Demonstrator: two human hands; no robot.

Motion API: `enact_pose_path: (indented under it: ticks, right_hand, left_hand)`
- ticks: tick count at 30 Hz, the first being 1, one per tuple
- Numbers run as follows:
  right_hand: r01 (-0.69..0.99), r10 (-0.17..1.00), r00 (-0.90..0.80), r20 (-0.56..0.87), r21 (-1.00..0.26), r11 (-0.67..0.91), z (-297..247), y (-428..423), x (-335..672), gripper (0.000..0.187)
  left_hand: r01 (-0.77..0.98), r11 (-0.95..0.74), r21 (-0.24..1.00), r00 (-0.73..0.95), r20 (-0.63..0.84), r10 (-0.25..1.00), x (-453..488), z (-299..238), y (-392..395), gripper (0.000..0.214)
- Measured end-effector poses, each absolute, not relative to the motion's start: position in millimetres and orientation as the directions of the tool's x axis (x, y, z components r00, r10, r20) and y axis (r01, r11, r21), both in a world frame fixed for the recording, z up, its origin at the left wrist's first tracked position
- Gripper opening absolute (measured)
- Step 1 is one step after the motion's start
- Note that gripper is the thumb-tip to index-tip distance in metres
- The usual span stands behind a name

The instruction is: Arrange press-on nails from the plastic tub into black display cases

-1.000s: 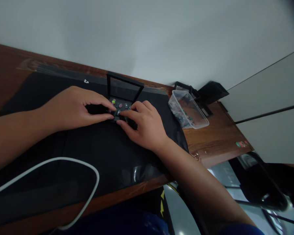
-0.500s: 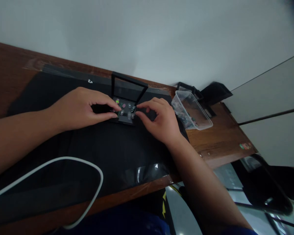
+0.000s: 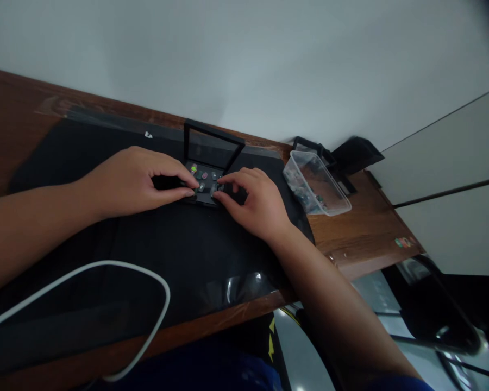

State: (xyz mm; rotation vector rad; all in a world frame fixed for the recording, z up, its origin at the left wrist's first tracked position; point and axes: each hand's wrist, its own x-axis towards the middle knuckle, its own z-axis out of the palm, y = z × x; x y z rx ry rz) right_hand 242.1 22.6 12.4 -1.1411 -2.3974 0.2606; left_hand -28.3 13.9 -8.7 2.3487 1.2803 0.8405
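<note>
A small black display case (image 3: 214,146) stands on the black mat with its framed clear lid raised. Several tiny trinkets lie in its base, among them a yellow-green one (image 3: 193,169) and a round pinkish one (image 3: 204,175). My left hand (image 3: 144,182) is closed at the case's left side, thumb and forefinger pinching its edge. Over the right part of the base, my right hand (image 3: 255,201) has thumb and forefinger drawn together around a small piece, mostly hidden by the fingertips.
Right of the case, a clear plastic tub (image 3: 318,184) holds small bagged pieces. Black cases (image 3: 356,155) stand behind it by the wall. A white cable (image 3: 106,263) loops over the near left of the black mat (image 3: 179,244). A white scrap (image 3: 148,134) lies behind my left hand.
My right hand has moved slightly left, its fingertips now further over the case's base and covering pieces that showed before. My left hand has stayed nearly still.
</note>
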Motion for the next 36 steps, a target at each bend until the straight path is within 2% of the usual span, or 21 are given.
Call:
enact_pose_path:
  ticks: [18, 22, 27, 36]
  right_hand:
    - [0.7, 0.825, -0.49, 0.282, -0.436, 0.565, 15.6, 26.5, 246.3, 0.018]
    - [0.688, 0.814, -0.489, 0.314, -0.435, 0.581, 15.0, 27.2, 245.2, 0.016]
    - [0.653, 0.767, -0.533, 0.357, -0.403, 0.641, 12.1, 26.1, 244.8, 0.003]
    - [0.64, 0.743, -0.572, 0.347, -0.378, 0.669, 10.1, 25.0, 243.8, 0.007]
  left_hand:
    - [0.643, -0.517, 0.565, 0.401, 0.326, 0.856, -24.5, -5.2, 12.1, 0.033]
    - [0.64, -0.505, 0.579, 0.386, 0.326, 0.863, -23.7, -4.6, 11.6, 0.034]
    - [0.648, -0.525, 0.552, 0.388, 0.354, 0.851, -24.2, -4.8, 12.0, 0.037]
    - [0.627, -0.534, 0.567, 0.407, 0.346, 0.845, -24.9, -5.4, 13.0, 0.03]
